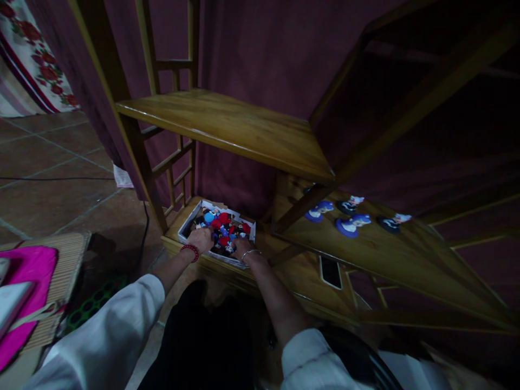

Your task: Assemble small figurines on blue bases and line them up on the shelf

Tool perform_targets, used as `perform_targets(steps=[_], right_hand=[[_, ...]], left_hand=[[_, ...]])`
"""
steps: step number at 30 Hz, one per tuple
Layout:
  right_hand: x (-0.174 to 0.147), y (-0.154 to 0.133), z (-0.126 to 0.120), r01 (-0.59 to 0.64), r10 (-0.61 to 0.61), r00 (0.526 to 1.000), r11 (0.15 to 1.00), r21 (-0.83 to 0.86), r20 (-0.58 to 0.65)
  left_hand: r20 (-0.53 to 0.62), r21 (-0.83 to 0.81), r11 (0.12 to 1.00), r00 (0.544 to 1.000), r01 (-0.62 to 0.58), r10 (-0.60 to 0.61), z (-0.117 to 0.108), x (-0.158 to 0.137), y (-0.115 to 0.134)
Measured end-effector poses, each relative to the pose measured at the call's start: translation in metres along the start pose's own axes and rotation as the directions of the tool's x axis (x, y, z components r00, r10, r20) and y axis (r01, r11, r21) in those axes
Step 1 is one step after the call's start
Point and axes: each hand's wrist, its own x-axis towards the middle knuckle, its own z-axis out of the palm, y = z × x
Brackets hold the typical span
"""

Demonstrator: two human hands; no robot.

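Left hand (pixel 202 239), right hand (pixel 242 248) at a box (pixel 251 232) of figures (pixel 222 221)

The box sits on the low shelf (pixel 298 273), packed with red, blue and dark figures. Both hands reach over its near side, fingers bent down among them; how far open each grip is, and whether either holds a figure, I cannot tell. A phone (pixel 331 272) lies to the right, below another shelf (pixel 377 254) bearing purple-based and black-based figurines (pixel 353 223).

Dim, with deep shadows rightward
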Motion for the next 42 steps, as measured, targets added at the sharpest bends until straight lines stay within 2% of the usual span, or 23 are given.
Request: perform_targets(steps=[9,15,21,25,33,37,42], right_hand=[[0.002,0.004,0.001,-0.006,0.004,0.999,0.999,-0.049,-0.034],[0.003,0.009,-0.008,-0.003,-0.003,0.997,0.997,-0.076,-0.074],[-0.005,-0.002,-0.026,0.09,-0.088,0.996,0.983,-0.162,0.018],[-0.012,-0.008,-0.026,0.142,-0.122,0.987,0.968,-0.205,0.106],[-0.013,-0.001,-0.01,0.146,-0.124,0.985,0.971,-0.192,0.121],[-0.015,-0.002,-0.013,0.158,-0.134,0.981,0.971,-0.181,0.14],[-0.016,-0.012,-0.019,0.107,-0.068,0.984,0.965,-0.24,0.166]], left_hand=[[-0.001,0.046,0.999,1.0,0.016,-0.016,-0.002,-0.002,0.001],[0.002,0.046,0.999,1.0,0.006,-0.006,-0.003,-0.003,0.001],[0.004,0.045,0.999,1.0,0.009,-0.009,-0.002,-0.002,0.0],[0.002,0.044,0.999,1.0,0.004,-0.004,-0.001,-0.001,0.0],[0.011,0.046,0.999,1.0,0.004,-0.004,-0.002,-0.003,0.002],[0.008,0.048,0.999,1.0,0.015,-0.016,-0.003,-0.003,0.002],[0.004,0.046,0.999,1.0,0.009,-0.009,-0.004,-0.004,0.002]])
